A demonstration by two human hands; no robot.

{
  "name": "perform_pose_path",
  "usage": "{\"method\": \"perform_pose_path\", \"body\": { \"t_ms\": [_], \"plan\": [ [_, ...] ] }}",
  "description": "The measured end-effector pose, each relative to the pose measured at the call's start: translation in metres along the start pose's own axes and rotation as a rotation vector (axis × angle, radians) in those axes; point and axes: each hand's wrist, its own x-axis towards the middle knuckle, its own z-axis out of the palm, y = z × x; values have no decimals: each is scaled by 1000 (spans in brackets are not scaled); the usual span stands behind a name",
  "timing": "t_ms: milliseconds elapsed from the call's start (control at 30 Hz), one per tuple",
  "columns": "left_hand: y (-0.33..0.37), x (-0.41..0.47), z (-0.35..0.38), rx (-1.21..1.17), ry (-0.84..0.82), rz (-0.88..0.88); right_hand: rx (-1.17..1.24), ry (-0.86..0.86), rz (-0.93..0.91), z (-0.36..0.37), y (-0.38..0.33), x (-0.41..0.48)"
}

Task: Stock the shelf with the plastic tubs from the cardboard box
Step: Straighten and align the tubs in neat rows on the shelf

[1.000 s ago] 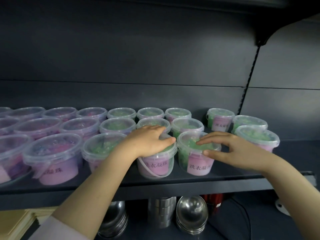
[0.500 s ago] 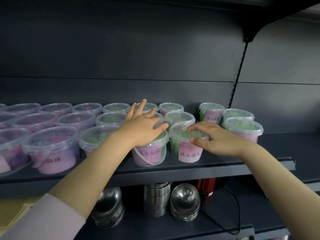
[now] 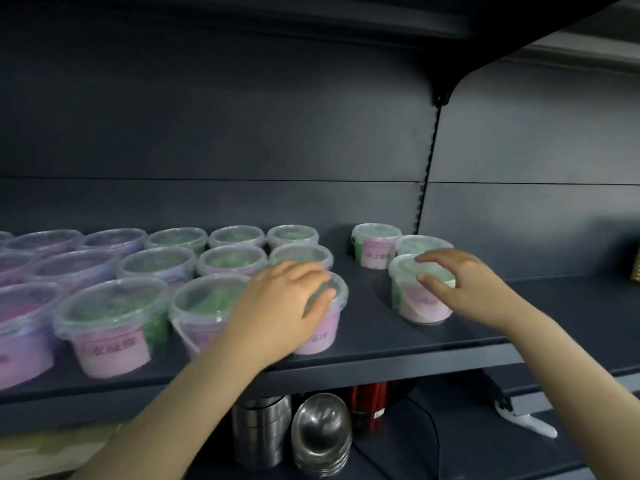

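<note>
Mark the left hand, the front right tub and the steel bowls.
left hand (image 3: 287,306): head view, its back
front right tub (image 3: 420,304): head view, pink label
steel bowls (image 3: 320,422): head view, top bowl

Dark Chinese characters on pink labels (image 3: 110,351), on the lower-left tub (image 3: 114,306), the centre tub (image 3: 322,336), the right tub (image 3: 426,308) and the rear tub (image 3: 375,256) right of centre, all too blurred to read

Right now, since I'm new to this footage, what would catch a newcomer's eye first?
Two bare hands reach onto the dark shelf: the left hand clasps the lid of a front-row tub, and the right hand grips a separate tub further right. Left of them stand rows of clear-lidded tubs with pink labels, and stainless bowls are stacked below the shelf.
</note>
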Motion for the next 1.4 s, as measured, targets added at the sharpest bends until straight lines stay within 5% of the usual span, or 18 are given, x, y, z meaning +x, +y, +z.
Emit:
{"method": "perform_pose_path", "body": {
  "t_ms": [267,700,1400],
  "plan": [
    [20,-5,49,49,292,-25,69,78,-55,1,46,-3],
    [31,0,55,14,373,-78,412,8,-246,21,11,-9],
    [27,0,63,-33,411,-56,582,-83,-48,17,-5,-20]
  ]
}}
